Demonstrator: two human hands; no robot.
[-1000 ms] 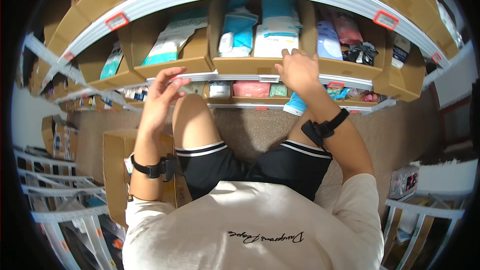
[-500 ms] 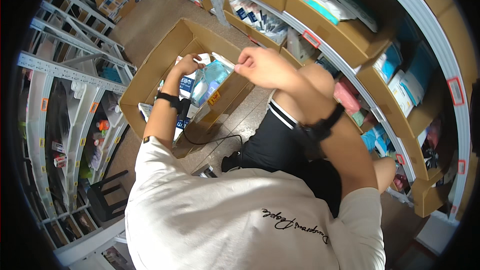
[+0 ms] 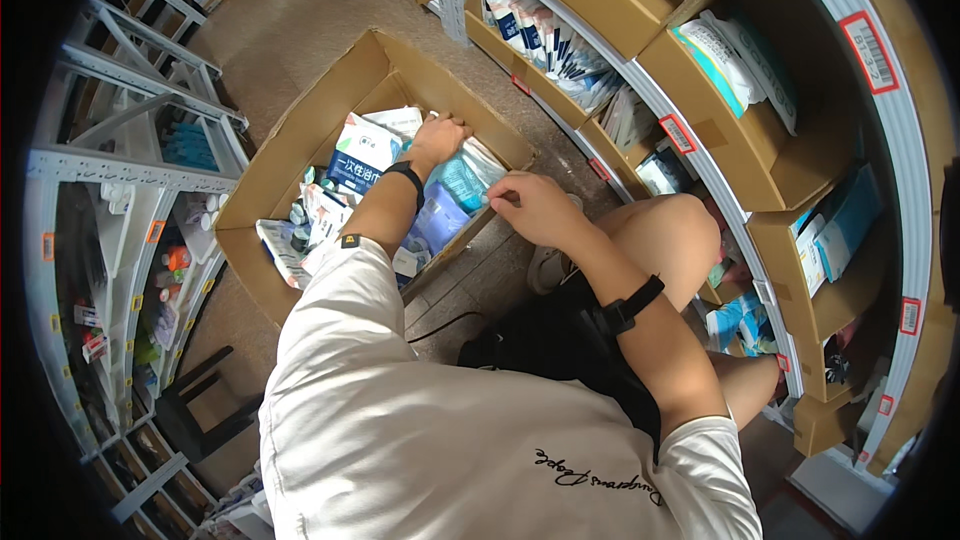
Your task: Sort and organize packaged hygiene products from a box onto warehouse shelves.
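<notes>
A large open cardboard box (image 3: pixel 300 100) stands in front of me, filled with packaged goods. My left hand (image 3: pixel 438 138) reaches inside it, fingers bent and apart, touching packs near the far wall; its fingertips are partly hidden. Beside that wrist lie a white and dark-blue packet (image 3: pixel 362 152), a teal packet (image 3: pixel 458 182) and a purple pack (image 3: pixel 437 220). My right hand (image 3: pixel 540 208) is at the box's right edge, thumb and fingers pinched together. A tiny pale spot shows at its fingertips, too small to name.
Metal shelving with cardboard bins (image 3: pixel 740 140) curves along my right, holding bagged goods. Another rack (image 3: pixel 130 175) stands at left, with a black stool (image 3: pixel 205 400) near its foot. My bent knee (image 3: pixel 665 240) is beside the box, and a black cable (image 3: pixel 445 325) lies on the floor.
My left hand has moved right and deeper across the box's contents. My right hand has shifted slightly right and lower, still pinched. The view has turned, bringing the right shelves closer.
</notes>
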